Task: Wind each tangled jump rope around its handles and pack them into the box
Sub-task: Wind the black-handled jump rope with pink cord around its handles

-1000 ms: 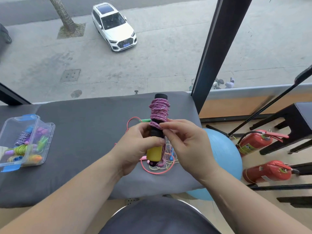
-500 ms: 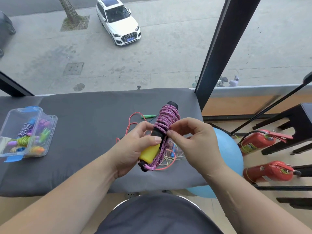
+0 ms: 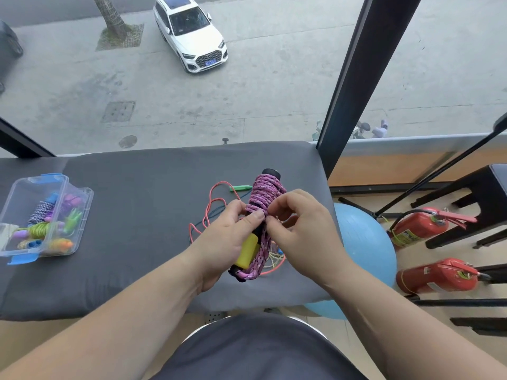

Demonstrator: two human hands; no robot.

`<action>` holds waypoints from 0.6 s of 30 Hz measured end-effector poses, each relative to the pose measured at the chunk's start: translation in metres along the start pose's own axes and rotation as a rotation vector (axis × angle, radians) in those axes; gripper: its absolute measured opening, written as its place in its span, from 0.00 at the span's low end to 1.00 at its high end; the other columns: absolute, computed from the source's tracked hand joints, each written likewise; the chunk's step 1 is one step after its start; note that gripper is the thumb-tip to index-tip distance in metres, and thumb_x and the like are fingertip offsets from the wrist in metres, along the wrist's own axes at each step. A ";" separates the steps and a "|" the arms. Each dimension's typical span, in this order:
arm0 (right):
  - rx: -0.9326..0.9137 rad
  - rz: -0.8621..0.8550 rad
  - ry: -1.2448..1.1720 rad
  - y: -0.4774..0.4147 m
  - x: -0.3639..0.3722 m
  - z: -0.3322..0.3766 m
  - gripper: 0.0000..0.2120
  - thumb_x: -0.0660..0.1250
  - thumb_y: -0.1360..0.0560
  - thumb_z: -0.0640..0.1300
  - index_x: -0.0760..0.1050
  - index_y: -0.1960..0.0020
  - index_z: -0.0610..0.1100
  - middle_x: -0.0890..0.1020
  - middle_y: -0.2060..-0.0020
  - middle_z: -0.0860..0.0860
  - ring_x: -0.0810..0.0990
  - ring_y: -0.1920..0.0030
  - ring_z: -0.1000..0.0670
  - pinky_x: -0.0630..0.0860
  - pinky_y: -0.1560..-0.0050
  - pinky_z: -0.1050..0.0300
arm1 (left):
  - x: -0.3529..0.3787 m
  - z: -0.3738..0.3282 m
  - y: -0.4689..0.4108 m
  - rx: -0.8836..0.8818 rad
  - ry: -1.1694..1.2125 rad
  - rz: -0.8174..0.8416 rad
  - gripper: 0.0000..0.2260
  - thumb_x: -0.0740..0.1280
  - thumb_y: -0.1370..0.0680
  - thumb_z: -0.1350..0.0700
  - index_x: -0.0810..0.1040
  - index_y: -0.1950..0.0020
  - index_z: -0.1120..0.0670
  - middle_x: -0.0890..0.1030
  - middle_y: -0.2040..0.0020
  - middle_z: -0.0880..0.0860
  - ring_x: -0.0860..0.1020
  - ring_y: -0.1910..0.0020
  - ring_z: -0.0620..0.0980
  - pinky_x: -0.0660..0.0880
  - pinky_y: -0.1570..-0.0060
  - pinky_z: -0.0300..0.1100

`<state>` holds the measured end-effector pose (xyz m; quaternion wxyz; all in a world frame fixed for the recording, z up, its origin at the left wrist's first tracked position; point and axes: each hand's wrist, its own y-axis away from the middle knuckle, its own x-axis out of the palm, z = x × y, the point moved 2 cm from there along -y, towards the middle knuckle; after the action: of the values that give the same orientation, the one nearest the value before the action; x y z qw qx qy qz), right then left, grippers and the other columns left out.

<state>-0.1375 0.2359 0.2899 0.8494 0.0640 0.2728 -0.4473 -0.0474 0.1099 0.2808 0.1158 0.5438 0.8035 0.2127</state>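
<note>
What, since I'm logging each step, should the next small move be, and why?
Probably tuck the end of the pink rope under a wrap: the right hand pinches it mid-handle, the left hand grips the handles, coils already cover their upper part.

box (image 3: 85, 215) clipped at left edge, loose ropes (image 3: 216, 200) partly hidden

No legible text. White SUV (image 3: 192, 37) outside shows four-ring grille badge; chars on its blue plate (image 3: 210, 62) too small to read. Fire extinguisher (image 3: 419, 229) label illegible.
</note>
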 end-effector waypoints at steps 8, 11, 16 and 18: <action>0.083 -0.040 -0.068 0.001 0.002 -0.003 0.05 0.73 0.26 0.40 0.83 0.54 0.49 0.83 0.61 0.59 0.81 0.60 0.56 0.79 0.57 0.58 | 0.004 -0.007 -0.001 0.061 -0.068 -0.046 0.03 0.62 0.16 0.55 0.73 0.47 0.53 0.81 0.62 0.47 0.80 0.60 0.47 0.76 0.59 0.43; 0.082 -0.045 -0.028 0.000 0.002 -0.002 0.05 0.73 0.26 0.42 0.83 0.53 0.51 0.83 0.59 0.60 0.80 0.58 0.56 0.79 0.55 0.57 | 0.005 -0.008 -0.001 0.086 -0.082 -0.048 0.04 0.61 0.15 0.56 0.73 0.48 0.52 0.81 0.63 0.44 0.79 0.61 0.44 0.76 0.60 0.39; 0.081 -0.056 0.081 -0.001 0.001 -0.001 0.04 0.73 0.26 0.47 0.83 0.51 0.53 0.82 0.56 0.62 0.77 0.53 0.55 0.74 0.52 0.57 | 0.003 -0.013 -0.005 0.145 -0.184 -0.042 0.03 0.61 0.15 0.54 0.72 0.48 0.50 0.81 0.57 0.50 0.79 0.59 0.45 0.74 0.59 0.38; 0.087 -0.079 0.096 0.000 0.001 0.000 0.05 0.72 0.25 0.48 0.83 0.49 0.53 0.82 0.55 0.62 0.77 0.51 0.53 0.72 0.52 0.58 | 0.003 -0.016 -0.006 0.182 -0.238 -0.045 0.02 0.61 0.15 0.54 0.72 0.47 0.49 0.81 0.56 0.51 0.80 0.59 0.44 0.74 0.59 0.36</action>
<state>-0.1370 0.2352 0.2897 0.8134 0.1115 0.2959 -0.4882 -0.0600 0.1073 0.2921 0.1652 0.5552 0.8121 0.0702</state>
